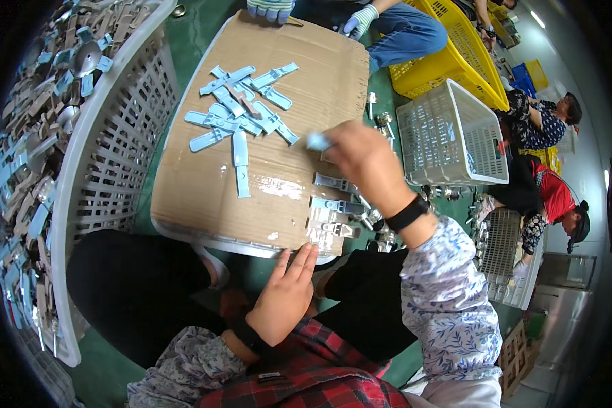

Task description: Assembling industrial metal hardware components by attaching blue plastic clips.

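My right hand point(368, 162) is raised over the right side of a cardboard-topped board point(204, 194), slightly blurred. Its fingers pinch a light blue plastic piece point(317, 141), mostly hidden and smeared. My left hand point(284, 296) lies with fingers stretched on the board's near edge and holds nothing. Beyond it, a grey-and-metal clip-like piece point(338, 230) and a blue plastic handle point(336, 205) lie by the right edge, along with a grey handle point(332, 181). A loose heap of blue plastic handles point(240, 115), with a few grey ones mixed in, spreads across the board's middle.
On the left stands a large white basket point(109, 153) heaped with blue and grey handles and metal bowls. Metal parts point(385, 238) lie at the board's right. A white crate point(449, 136) and yellow crate point(449, 54) stand beyond. Opposite, a person wears striped gloves point(270, 9); others sit right.
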### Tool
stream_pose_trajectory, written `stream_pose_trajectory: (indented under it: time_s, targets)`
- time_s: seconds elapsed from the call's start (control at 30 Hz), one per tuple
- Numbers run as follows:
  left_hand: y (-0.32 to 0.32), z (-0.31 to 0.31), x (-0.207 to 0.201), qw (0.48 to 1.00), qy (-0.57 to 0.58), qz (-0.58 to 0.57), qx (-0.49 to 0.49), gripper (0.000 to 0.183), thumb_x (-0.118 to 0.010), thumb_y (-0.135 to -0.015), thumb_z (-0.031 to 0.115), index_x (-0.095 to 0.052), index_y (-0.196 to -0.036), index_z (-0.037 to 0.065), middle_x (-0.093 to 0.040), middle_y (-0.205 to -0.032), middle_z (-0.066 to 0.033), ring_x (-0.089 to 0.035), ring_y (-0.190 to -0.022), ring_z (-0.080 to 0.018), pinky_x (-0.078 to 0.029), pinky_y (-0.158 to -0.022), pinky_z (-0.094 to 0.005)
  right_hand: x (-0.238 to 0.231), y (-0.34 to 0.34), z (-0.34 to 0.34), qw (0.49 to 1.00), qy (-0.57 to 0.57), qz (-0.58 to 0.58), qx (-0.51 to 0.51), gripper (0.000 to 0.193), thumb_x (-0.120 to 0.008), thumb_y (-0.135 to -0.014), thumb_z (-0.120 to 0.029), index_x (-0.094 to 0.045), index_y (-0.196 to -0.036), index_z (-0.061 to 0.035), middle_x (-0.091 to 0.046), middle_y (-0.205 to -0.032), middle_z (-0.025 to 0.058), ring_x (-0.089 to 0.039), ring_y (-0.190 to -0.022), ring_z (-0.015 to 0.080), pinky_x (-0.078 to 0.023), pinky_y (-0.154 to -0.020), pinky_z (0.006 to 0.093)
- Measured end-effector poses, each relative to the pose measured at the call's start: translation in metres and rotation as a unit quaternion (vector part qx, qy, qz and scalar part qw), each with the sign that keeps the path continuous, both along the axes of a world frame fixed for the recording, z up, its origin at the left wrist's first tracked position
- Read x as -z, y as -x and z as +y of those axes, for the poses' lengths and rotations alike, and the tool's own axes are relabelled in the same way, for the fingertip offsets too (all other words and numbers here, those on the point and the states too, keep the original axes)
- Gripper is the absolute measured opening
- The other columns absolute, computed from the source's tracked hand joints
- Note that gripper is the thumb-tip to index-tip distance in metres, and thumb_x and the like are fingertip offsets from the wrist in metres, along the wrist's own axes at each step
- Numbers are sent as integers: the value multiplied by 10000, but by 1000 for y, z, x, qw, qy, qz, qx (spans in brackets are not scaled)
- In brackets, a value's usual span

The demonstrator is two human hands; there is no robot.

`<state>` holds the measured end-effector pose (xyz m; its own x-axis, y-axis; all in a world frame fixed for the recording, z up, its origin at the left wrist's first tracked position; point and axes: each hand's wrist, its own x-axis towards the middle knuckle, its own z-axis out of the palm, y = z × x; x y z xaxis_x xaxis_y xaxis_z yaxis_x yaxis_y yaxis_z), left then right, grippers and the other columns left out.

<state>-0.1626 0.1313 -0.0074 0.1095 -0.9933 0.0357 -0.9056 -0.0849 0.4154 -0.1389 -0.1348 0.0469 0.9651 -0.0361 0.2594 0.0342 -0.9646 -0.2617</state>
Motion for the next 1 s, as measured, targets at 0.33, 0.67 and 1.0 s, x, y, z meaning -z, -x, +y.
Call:
stream_pose_trajectory:
  time_s: [0.33, 0.67, 1.0]
  targets:
    - [-1, -6, -4, 999, -14, -33, 28, 166, -560, -853, 159, -637, -829, 14, -444, -1479, -216, -371, -1418, -325, -288, -1153, -529, 40, 7, -54, 989, -68, 5, 134, 154, -705, -777, -78, -672, -923, -46, -638, -888, 139, -620, -867, 355, -502, -747, 430]
    - [-5, -7, -8, 999, -19, -27, 38, 185, -550, -856, 176, -638, -857, 13, -441, -1478, -229, -377, -1413, -336, -299, -1145, -536, 40, 1, -48, 992, -46, 25, 112, 114, -690, -776, -55, -648, -882, -47, -590, -869, 121, -607, -863, 339, -502, -746, 425]
    - [-4, -7, -6, 1000, -8, 0, 27, 194, -549, -860, 173, -643, -868, 4, -446, -1475, -229, -387, -1409, -330, -304, -1141, -537, 42, 0, -48, 994, -30, 29, 105, 127, -692, -796, -47, -660, -919, -42, -612, -901, 120, -614, -842, 333, -504, -723, 399]
